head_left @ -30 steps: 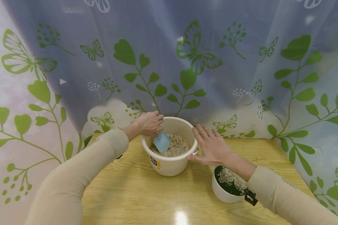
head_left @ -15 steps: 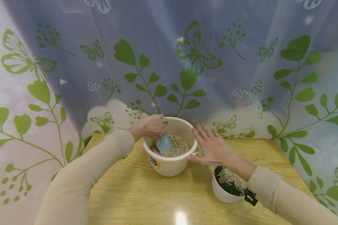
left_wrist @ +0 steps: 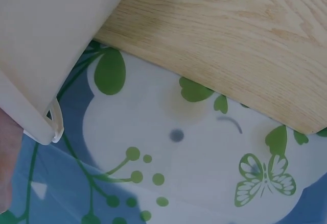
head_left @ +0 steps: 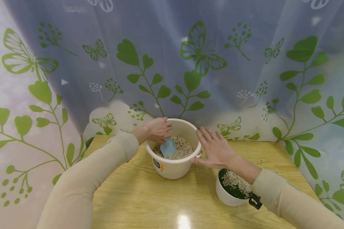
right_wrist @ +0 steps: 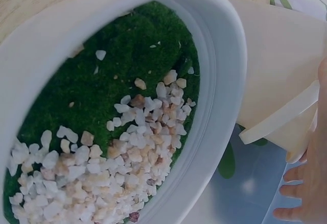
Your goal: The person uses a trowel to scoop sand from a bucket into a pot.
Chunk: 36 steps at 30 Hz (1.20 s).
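Observation:
A cream bucket (head_left: 172,170) with a label on its front stands on the table, partly filled with small pale pebbles (head_left: 184,149). Over its left rim reaches my left hand (head_left: 158,129), fingers curled round the handle of a light blue scoop (head_left: 168,148); the handle itself is hidden by the hand. The scoop's blade dips into the pebbles. Against the bucket's right side rests my right hand (head_left: 215,148), fingers straight and spread, thumb near the rim. In the left wrist view only a sliver of the left hand (left_wrist: 7,163) shows beside the bucket.
Near my right forearm stands a white pot (head_left: 227,198) with green moss-like lining (right_wrist: 127,45) and white pebbles (right_wrist: 102,173) heaped on one side. The wooden table (head_left: 149,203) ends at the back against a printed curtain (head_left: 166,63).
My left hand has shifted slightly right and down with the scoop, whose blade now sits a little further right in the pebbles. The right hand has stayed in place.

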Each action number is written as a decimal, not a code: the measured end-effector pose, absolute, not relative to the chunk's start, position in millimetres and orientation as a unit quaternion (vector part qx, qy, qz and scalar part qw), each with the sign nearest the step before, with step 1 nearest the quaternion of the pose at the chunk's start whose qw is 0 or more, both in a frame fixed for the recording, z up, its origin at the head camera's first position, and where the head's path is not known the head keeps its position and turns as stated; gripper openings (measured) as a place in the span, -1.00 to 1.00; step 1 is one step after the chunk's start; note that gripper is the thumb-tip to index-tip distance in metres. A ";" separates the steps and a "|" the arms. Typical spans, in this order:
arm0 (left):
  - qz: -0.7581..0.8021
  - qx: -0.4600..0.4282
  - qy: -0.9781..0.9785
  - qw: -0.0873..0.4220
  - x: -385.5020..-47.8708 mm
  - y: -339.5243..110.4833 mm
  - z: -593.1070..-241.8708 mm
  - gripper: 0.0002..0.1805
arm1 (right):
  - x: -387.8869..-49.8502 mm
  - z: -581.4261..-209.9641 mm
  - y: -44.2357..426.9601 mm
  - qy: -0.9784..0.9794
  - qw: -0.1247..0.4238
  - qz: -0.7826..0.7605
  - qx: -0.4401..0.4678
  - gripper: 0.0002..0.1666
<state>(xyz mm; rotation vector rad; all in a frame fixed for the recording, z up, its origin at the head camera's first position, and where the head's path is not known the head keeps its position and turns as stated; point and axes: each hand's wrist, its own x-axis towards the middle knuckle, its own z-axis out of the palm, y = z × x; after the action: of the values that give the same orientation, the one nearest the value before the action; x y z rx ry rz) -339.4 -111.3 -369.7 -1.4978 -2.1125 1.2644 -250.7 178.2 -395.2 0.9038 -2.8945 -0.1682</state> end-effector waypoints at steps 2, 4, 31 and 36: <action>0.431 -0.514 -0.730 0.129 -339.8 -111.6 -370.9 -0.51 | -250.7 -395.2 178.4 -0.952 0.052 -0.054 0.297 0.43; 0.421 -0.516 -0.734 0.130 -339.7 -111.5 -372.4 -0.52 | -250.6 -395.1 178.5 -0.952 0.053 -0.054 0.296 0.43; 0.373 -0.518 -0.762 0.110 -331.3 -107.4 -379.0 -0.47 | -250.0 -397.7 177.7 -0.952 0.055 -0.049 0.296 0.41; 0.363 -0.515 -0.768 0.110 -330.5 -107.8 -378.9 -0.48 | -249.3 -397.1 177.6 -0.953 0.052 -0.047 0.295 0.41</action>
<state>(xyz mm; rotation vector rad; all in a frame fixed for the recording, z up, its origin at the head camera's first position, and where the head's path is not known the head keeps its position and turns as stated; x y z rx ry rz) -330.5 -107.8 -378.9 -1.5149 -2.2590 1.0673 -249.3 177.6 -397.1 0.8985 -2.8991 -0.1421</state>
